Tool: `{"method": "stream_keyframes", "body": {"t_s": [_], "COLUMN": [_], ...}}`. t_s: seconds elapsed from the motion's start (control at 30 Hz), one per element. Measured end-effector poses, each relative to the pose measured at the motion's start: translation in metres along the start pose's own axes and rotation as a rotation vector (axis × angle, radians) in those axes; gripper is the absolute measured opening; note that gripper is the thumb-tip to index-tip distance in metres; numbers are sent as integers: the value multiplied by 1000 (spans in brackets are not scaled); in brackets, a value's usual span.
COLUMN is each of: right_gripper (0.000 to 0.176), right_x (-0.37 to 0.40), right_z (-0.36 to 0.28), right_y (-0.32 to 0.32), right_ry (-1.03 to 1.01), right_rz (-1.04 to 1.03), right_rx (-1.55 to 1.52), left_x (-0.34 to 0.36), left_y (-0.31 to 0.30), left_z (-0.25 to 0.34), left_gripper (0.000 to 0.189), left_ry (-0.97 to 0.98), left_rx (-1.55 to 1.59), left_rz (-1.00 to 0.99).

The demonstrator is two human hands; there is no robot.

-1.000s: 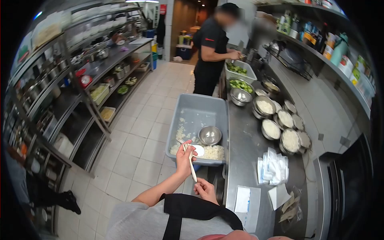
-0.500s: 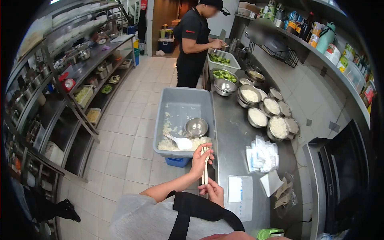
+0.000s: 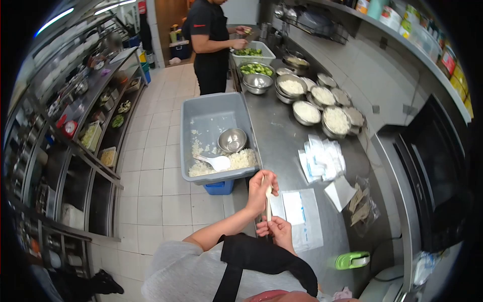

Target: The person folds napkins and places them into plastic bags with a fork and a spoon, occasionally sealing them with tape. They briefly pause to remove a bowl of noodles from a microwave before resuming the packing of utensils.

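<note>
My left hand [image 3: 262,191] is closed around the upper part of a small bundle of pale wooden cutlery [image 3: 268,205]. Below it, the fingers of my right hand [image 3: 278,231] pinch the lower end. Right beside my hands, a clear plastic bag [image 3: 311,224] lies flat on the steel counter, with a white napkin-like sheet [image 3: 294,207] on it. Farther along sits a pile of white-and-blue packets [image 3: 323,160]. A folded white paper [image 3: 338,193] and more wooden cutlery [image 3: 360,205] in clear plastic lie to the right.
A grey tub [image 3: 189,136] holds rice, a white scoop [image 3: 219,162] and a metal bowl [image 3: 232,140]. Several rice bowls [image 3: 307,112] crowd the counter's back. A green object [image 3: 352,260] lies near me. A co-worker [image 3: 209,45] stands by cut green vegetables [image 3: 255,69].
My view has shifted, and both hands stay on the cutlery. The bundle now shows narrower, its pieces lined up together. The co-worker's hands have moved apart above the vegetables.
</note>
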State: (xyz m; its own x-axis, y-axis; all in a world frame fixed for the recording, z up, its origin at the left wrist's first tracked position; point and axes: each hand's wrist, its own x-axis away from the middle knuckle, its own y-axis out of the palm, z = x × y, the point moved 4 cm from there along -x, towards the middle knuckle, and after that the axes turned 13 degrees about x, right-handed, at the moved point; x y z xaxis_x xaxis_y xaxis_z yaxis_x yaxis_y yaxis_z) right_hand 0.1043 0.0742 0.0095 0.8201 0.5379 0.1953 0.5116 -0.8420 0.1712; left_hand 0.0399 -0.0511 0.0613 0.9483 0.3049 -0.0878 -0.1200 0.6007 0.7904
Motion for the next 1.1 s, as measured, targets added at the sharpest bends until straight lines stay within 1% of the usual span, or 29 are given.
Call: {"method": "stream_keyframes", "body": {"t_s": [0.03,0.1,0.17,0.2,0.23,0.3,0.4,0.47,0.5,0.57,0.6,0.63,0.67,0.7,0.73,0.77,0.8,0.83,0.87,0.93,0.97,1.03,1.07,1.1], "right_gripper": [26,27,35,36,38,42,39,36,36,33,32,32,32,32,32,32,33,33,33,33,32,29,29,27], "right_x": [2,9,25,30,39,52,69,83,92,106,112,120,124,126,125,123,120,114,111,111,105,98,96,95], "right_z": [2,5,-4,-2,-8,-5,0,11,15,28,38,34,30,38,45,34,31,29,27,27,29,35,34,31], "right_y": [-3,-10,-6,-7,-6,-8,-22,-28,-32,-45,-48,-49,-48,-49,-50,-46,-45,-43,-44,-50,-54,-56,-56,-57], "right_ry": [-22,-24,-147,-204,-257,-304,-273,-38,-33,-30,19,27,27,41,45,-13,-16,-27,-45,-56,-96,-164,-162,-177], "right_rz": [25,171,230,243,263,309,418,384,406,427,466,486,483,497,510,544,595,541,538,534,535,537,525,531], "right_rx": [4,38,28,152,350,435,456,8,2,-215,-220,-163,-99,-64,-26,-15,-16,4,2,12,-16,-86,-87,-21], "left_x": [-3,-8,-14,-17,-14,-6,17,39,46,59,63,67,70,68,70,67,65,64,61,63,59,54,50,49], "left_y": [1,1,-5,-7,-9,2,5,4,3,6,11,16,23,23,36,51,61,67,68,73,74,70,70,69], "left_z": [-2,-10,-27,-36,-47,-58,-85,-106,-116,-135,-144,-150,-154,-164,-158,-149,-145,-142,-136,-133,-130,-118,-110,-104], "left_gripper": [15,18,18,19,20,25,33,33,33,32,31,27,23,13,10,12,17,21,21,28,28,30,30,30], "left_ry": [-68,-254,-424,-477,-533,-611,-741,-824,-848,-877,-903,-803,-831,-780,-690,-645,-613,-602,-563,-528,-513,-407,-377,-371], "left_rx": [170,350,488,530,576,582,516,450,425,331,297,166,101,100,77,-32,-16,-1,7,17,20,63,96,94], "left_rz": [70,81,94,66,50,124,78,120,146,183,157,29,74,42,-1,-92,-168,-246,-234,-259,-257,-201,-184,-175]}}
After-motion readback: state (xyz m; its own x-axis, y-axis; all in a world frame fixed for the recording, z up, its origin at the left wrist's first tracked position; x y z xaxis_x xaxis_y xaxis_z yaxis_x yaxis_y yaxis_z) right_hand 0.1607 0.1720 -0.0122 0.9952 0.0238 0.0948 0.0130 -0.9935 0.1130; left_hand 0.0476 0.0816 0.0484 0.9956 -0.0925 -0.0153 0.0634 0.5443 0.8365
